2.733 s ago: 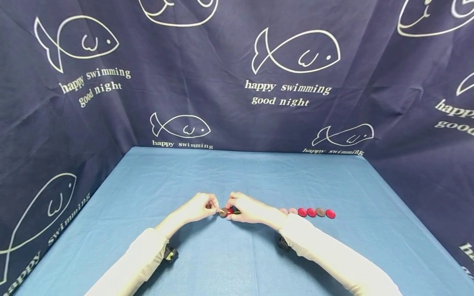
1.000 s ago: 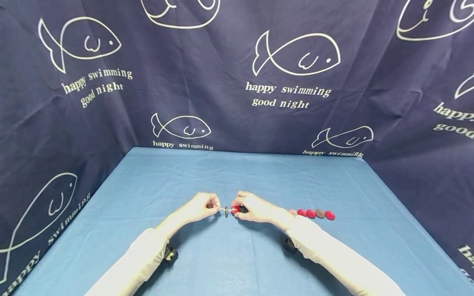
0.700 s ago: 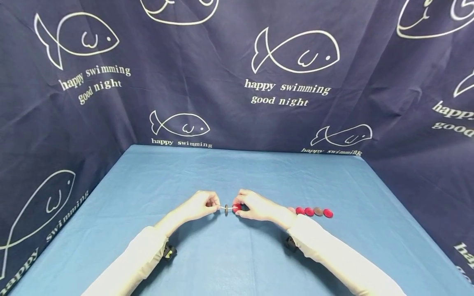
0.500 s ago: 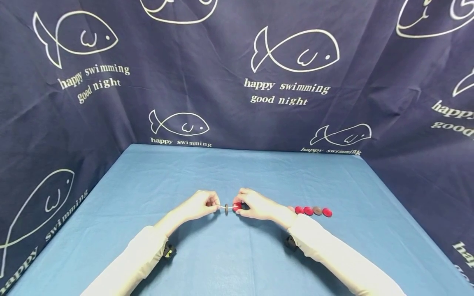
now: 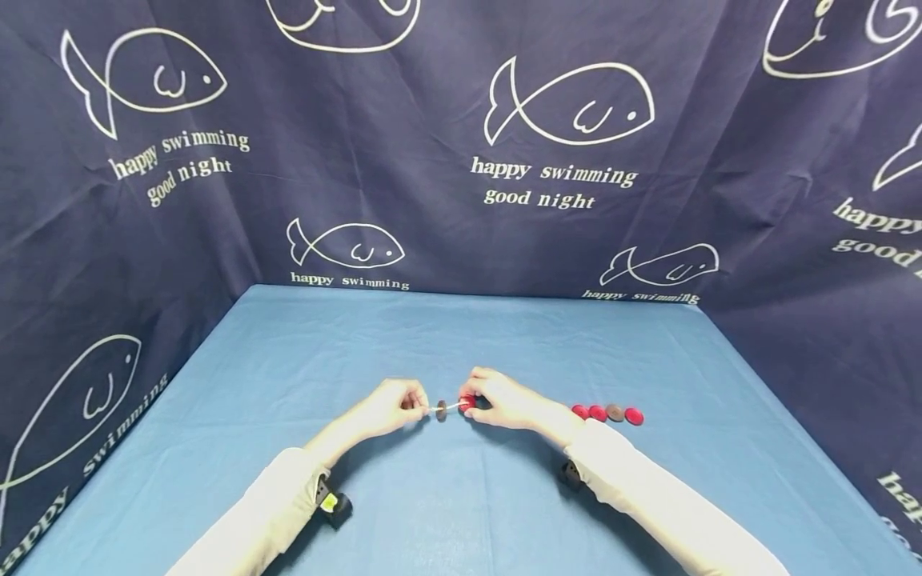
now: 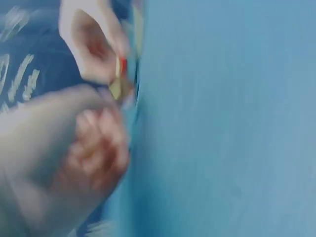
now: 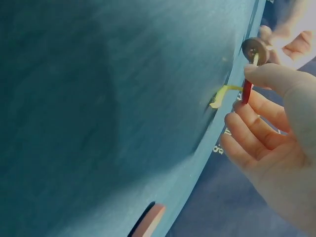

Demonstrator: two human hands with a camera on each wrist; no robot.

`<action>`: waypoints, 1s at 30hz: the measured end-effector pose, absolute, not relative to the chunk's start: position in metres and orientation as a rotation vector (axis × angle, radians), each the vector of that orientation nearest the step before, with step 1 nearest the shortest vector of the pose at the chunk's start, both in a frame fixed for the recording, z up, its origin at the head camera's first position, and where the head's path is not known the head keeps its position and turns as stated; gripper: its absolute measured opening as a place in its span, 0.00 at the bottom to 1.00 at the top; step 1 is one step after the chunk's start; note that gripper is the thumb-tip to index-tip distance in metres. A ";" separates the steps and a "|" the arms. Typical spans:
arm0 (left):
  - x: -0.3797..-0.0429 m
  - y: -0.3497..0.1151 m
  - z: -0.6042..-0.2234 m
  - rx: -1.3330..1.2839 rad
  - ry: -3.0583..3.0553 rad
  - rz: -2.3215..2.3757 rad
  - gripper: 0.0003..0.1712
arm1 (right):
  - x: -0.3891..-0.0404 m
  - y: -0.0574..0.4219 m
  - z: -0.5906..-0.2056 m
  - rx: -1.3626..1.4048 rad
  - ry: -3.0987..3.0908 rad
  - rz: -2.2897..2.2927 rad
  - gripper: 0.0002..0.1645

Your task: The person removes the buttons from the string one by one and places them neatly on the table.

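In the head view my left hand (image 5: 396,404) pinches a pale yellow cord (image 5: 453,406) by its left end. A brown button (image 5: 442,410) hangs on this cord, close to the left fingertips and tilted. My right hand (image 5: 504,400) pinches a red button (image 5: 467,402), which is also on the cord, between thumb and fingers. In the right wrist view the cord runs from the brown button (image 7: 254,51) to the red button (image 7: 247,91), and its loose tail (image 7: 217,100) sticks out beyond. The left wrist view is blurred, and the left fingertips' hold on the cord is unclear there.
On the blue tablecloth (image 5: 446,336), a row of red buttons (image 5: 597,413) and one brown button (image 5: 615,413) lies right of the right wrist. A pink piece (image 7: 150,219) shows low in the right wrist view. Dark printed curtains stand behind the table.
My right hand has moved rightward with the red button, widening its gap to the brown button and baring cord between them. The brown button has turned. My right forearm now covers the pink buttons.
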State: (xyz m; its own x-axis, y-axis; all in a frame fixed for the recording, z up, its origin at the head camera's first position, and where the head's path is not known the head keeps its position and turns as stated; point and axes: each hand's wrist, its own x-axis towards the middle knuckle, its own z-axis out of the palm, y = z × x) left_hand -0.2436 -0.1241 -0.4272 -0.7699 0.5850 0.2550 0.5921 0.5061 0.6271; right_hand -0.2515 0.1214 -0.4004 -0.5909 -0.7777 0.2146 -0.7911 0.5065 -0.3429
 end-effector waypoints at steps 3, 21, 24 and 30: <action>-0.241 -0.123 -0.428 -1.051 -2.693 -1.120 0.04 | -0.252 0.121 -0.401 1.404 -2.717 0.636 0.07; -0.250 -0.139 -0.404 -1.000 -2.709 -0.922 0.06 | -0.251 0.121 -0.391 1.393 -2.712 0.645 0.06; -0.249 -0.140 -0.404 -0.999 -2.694 -0.801 0.07 | -0.251 0.119 -0.394 1.397 -2.707 0.643 0.07; -0.241 -0.134 -0.406 -1.022 -2.657 -0.591 0.07 | -0.251 0.117 -0.398 1.403 -2.697 0.655 0.07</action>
State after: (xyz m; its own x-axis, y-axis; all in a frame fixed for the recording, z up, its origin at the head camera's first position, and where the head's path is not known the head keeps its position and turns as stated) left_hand -0.2413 -0.1341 -0.4065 -0.7293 0.5863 0.3526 0.6805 0.6749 0.2853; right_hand -0.2513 0.1170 -0.3979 -0.5926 -0.7754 0.2180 -0.7890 0.5043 -0.3509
